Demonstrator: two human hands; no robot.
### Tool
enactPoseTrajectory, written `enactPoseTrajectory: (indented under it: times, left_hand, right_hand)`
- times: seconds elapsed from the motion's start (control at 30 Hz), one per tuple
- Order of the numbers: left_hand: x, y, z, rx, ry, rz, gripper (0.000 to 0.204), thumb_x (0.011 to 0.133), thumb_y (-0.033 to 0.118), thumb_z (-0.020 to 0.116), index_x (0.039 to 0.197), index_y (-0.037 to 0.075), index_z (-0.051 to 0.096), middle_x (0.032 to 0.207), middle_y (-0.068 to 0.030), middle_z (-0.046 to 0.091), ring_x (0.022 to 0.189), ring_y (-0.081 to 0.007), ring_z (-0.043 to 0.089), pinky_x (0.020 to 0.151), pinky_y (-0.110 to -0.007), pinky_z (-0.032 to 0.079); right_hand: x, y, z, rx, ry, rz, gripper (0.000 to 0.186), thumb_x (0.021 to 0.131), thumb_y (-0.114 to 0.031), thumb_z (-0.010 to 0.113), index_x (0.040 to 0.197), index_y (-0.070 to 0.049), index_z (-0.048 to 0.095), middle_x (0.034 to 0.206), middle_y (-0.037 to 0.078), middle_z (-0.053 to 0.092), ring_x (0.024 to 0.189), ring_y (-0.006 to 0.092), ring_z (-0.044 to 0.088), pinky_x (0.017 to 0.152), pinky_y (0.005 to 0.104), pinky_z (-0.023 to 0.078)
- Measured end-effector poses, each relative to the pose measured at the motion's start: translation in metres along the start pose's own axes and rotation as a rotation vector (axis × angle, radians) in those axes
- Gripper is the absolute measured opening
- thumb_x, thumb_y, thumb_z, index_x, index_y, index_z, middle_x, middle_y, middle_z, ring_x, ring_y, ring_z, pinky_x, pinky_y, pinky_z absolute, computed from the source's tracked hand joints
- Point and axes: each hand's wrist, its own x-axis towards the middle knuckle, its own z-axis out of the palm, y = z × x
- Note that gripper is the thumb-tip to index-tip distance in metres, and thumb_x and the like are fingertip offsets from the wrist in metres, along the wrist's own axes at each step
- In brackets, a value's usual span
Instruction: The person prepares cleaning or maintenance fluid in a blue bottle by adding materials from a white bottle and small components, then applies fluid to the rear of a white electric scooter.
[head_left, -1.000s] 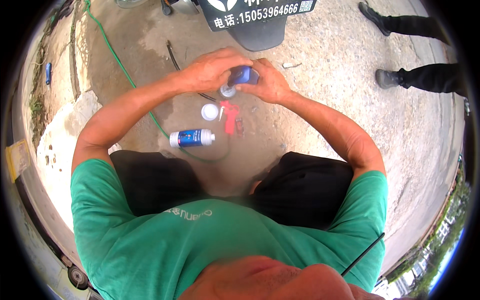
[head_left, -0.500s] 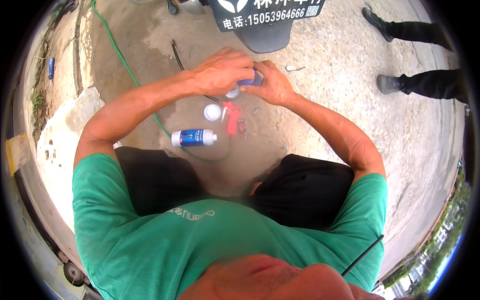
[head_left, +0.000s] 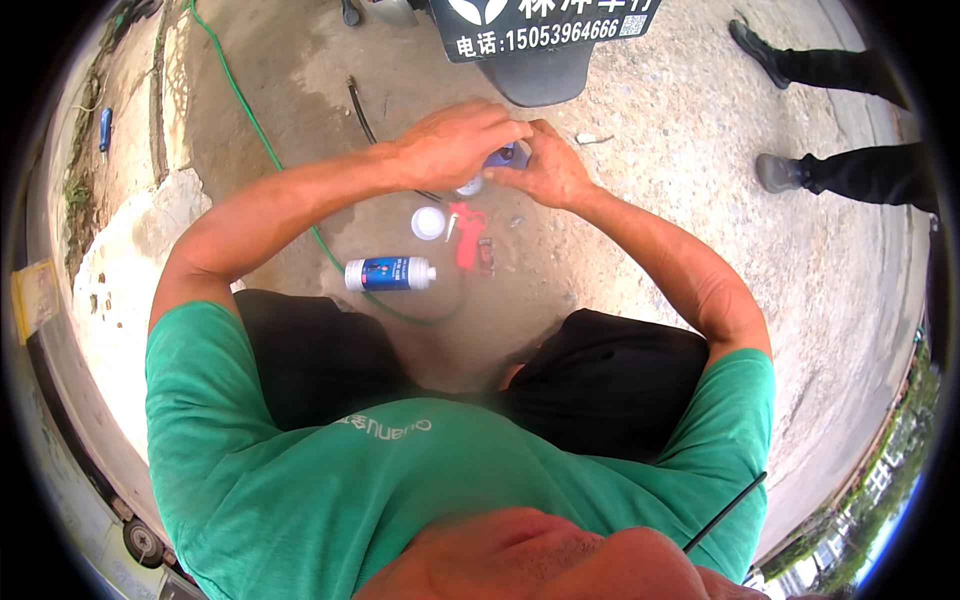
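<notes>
Both my arms reach forward over the ground. Between my hands is a small blue-purple object (head_left: 497,159) with a dark spot on top; its kind is not clear. My right hand (head_left: 550,170) grips its right side between thumb and fingers. Curled over its far left side is my left hand (head_left: 462,145), with its fingertips partly hidden near the right hand. Just below the object shows a white round piece (head_left: 469,187), partly covered. Closer to me lie a white round lid (head_left: 428,223), a red spray gun (head_left: 468,243) and a white bottle with a blue label (head_left: 390,273) on its side.
A green hose (head_left: 250,115) runs along the left, and a short black hose (head_left: 360,110) lies beyond my left hand. Ahead hangs a dark mudflap (head_left: 540,75) under a sign board (head_left: 545,30). A blue-handled screwdriver (head_left: 105,130) lies far left. Another person's legs (head_left: 860,172) are at right.
My left hand has shifted slightly right and nearer over the blue-purple object, and the dark spot on it now shows. The whole view has moved a little; the things on the ground stay put.
</notes>
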Motion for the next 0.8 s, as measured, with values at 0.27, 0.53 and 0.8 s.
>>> enactPoseTrajectory:
  times: [0.27, 0.53, 0.8]
  left_hand:
    - [0.006, 0.012, -0.018, -0.073, -0.221, -0.386, 0.041, 0.083, 0.008, 0.068, 0.124, 0.011, 0.061, 0.114, -0.0111, 0.063, 0.109, -0.0350, 0.059, 0.091, -0.046, 0.050]
    - [-0.003, -0.006, -0.012, -0.196, -0.065, -0.084, 0.031, 0.086, 0.018, 0.067, 0.115, 0.008, 0.063, 0.105, -0.0113, 0.064, 0.099, -0.0335, 0.062, 0.087, -0.045, 0.050]
    - [0.005, 0.008, -0.010, -0.072, -0.217, -0.363, 0.031, 0.084, 0.017, 0.070, 0.112, 0.007, 0.063, 0.109, -0.0130, 0.064, 0.102, -0.0333, 0.062, 0.087, -0.046, 0.050]
  right_hand:
    - [-0.003, 0.002, -0.002, 0.029, 0.042, -0.042, 0.071, 0.074, -0.049, 0.083, 0.136, -0.023, 0.059, 0.123, 0.016, 0.061, 0.114, 0.0360, 0.062, 0.094, 0.0448, 0.052]
    - [-0.005, -0.004, -0.009, 0.026, 0.004, -0.012, 0.073, 0.074, -0.050, 0.083, 0.135, -0.020, 0.059, 0.126, 0.016, 0.061, 0.116, 0.0351, 0.061, 0.095, 0.0441, 0.052]
    - [-0.005, -0.004, -0.009, 0.015, 0.014, -0.035, 0.073, 0.074, -0.050, 0.083, 0.136, -0.019, 0.059, 0.124, 0.017, 0.061, 0.115, 0.0354, 0.061, 0.095, 0.0446, 0.052]
